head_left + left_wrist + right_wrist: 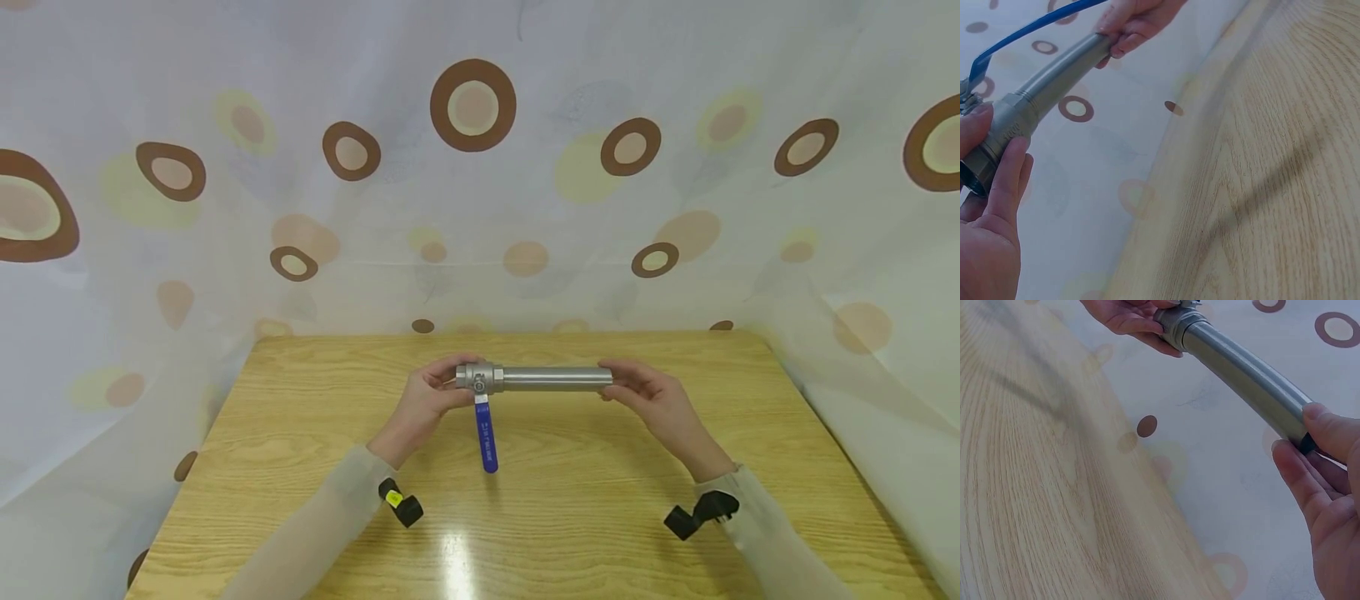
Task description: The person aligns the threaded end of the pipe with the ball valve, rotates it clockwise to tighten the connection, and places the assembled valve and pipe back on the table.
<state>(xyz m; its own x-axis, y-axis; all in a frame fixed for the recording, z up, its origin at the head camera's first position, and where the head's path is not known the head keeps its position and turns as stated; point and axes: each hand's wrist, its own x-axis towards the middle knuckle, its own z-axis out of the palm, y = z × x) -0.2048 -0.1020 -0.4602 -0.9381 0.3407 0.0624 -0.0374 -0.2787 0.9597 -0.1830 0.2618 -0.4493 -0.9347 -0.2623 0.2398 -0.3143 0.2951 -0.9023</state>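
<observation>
A steel ball valve [480, 377] with a blue lever handle [487, 437] is joined to a straight metal pipe [558, 379]. My left hand [420, 408] grips the valve body at its left end, thumb on one side and fingers on the other. The pipe's far end is pinched between thumb and fingers of my right hand [660, 408]. Held level between both hands, the assembly is raised over the table, and the lever points toward me. In the left wrist view the valve's open hexagonal end [979, 175] shows beside the left palm.
The wooden table [570, 517] spans the space below the hands. A pale sheet with brown and yellow circles [517, 192] hangs behind it and along both sides. Black wrist cameras [405, 507] sit on both sleeves.
</observation>
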